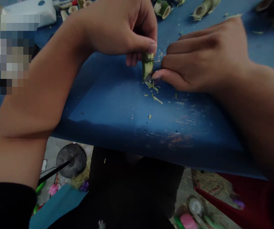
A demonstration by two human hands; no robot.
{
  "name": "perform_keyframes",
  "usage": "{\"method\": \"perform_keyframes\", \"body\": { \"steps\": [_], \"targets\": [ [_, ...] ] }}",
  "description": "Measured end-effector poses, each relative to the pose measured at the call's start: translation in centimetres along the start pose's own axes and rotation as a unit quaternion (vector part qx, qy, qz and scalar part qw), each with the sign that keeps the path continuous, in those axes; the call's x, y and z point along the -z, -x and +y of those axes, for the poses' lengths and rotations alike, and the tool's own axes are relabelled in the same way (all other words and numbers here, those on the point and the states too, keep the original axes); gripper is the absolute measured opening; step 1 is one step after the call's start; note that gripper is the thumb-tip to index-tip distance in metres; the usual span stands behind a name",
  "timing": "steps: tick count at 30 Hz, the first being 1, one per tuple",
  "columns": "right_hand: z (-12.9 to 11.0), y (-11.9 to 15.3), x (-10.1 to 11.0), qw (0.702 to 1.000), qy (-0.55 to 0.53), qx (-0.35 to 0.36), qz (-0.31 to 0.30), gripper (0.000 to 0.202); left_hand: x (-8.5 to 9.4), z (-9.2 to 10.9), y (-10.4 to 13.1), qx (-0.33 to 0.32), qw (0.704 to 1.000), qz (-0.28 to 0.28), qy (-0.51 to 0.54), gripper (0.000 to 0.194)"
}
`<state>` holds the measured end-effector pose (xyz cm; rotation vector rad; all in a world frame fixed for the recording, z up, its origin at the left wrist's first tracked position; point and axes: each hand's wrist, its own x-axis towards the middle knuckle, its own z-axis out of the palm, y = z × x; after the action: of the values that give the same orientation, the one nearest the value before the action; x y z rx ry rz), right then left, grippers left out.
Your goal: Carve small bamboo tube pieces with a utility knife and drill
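A short piece of bamboo stands upright on the blue table, its green skin partly scraped to pale wood. My left hand is closed around its top end, thumb in front. Beside its lower end is my right hand, fingers curled around a small dark blade that touches the bamboo near its foot. Most of this tool is hidden inside the hand. Thin green and pale shavings lie on the table just below the blade.
More bamboo pieces lie at the back, one cut tube and another. A white container stands back left. The blue table's front edge runs above my lap. A round black base and a red chair are below.
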<state>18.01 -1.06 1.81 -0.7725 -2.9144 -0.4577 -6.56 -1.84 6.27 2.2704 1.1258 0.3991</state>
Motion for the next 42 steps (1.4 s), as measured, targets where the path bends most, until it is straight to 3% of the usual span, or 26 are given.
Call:
{"method": "perform_keyframes", "body": {
  "steps": [3,6,9,13,17,20,24,30,33,37,42],
  "targets": [
    [0.4,0.1,-0.3,0.998,-0.012,-0.04,0.041,0.075,0.0,0.5,-0.2,0.008,1.0,-0.002,0.001,0.01],
    [0.5,0.1,-0.5,0.998,-0.016,-0.052,0.036,0.075,-0.1,1.2,-0.4,0.041,0.999,-0.014,0.013,0.013],
    [0.4,0.0,-0.4,1.0,-0.004,-0.016,0.01,0.08,-0.4,1.4,-0.4,0.059,0.998,-0.014,0.027,0.014],
    [0.5,0.1,-0.3,0.999,0.009,0.036,0.006,0.072,-0.2,0.5,-0.1,0.013,1.0,-0.002,-0.005,0.011],
    [0.7,0.2,-0.8,0.996,0.01,0.04,0.079,0.067,0.2,0.1,0.0,-0.029,1.0,0.005,0.001,0.011],
    [0.8,0.2,-1.1,0.994,0.018,0.007,0.11,0.067,0.1,0.8,-0.1,-0.01,1.0,-0.004,0.004,0.01],
    [0.5,0.1,-0.9,0.998,0.013,-0.01,0.063,0.074,-0.3,1.4,-0.3,0.048,0.999,-0.014,0.005,0.012],
    [0.3,0.3,-0.1,1.0,0.012,0.012,-0.007,0.084,-0.3,0.8,-0.4,0.025,0.999,-0.021,-0.009,0.015],
    [0.4,0.3,-0.3,1.0,0.01,0.024,0.007,0.079,-0.3,0.3,-0.3,0.017,0.999,-0.01,-0.036,0.017],
    [0.4,0.2,-0.6,0.998,0.003,-0.029,0.063,0.072,-0.5,-0.2,-0.3,-0.018,1.0,0.01,-0.004,0.014],
    [0.4,-0.1,-0.5,0.999,-0.018,-0.041,0.03,0.084,-0.5,0.7,-0.3,0.025,1.0,-0.003,-0.001,0.014]
  ]
}}
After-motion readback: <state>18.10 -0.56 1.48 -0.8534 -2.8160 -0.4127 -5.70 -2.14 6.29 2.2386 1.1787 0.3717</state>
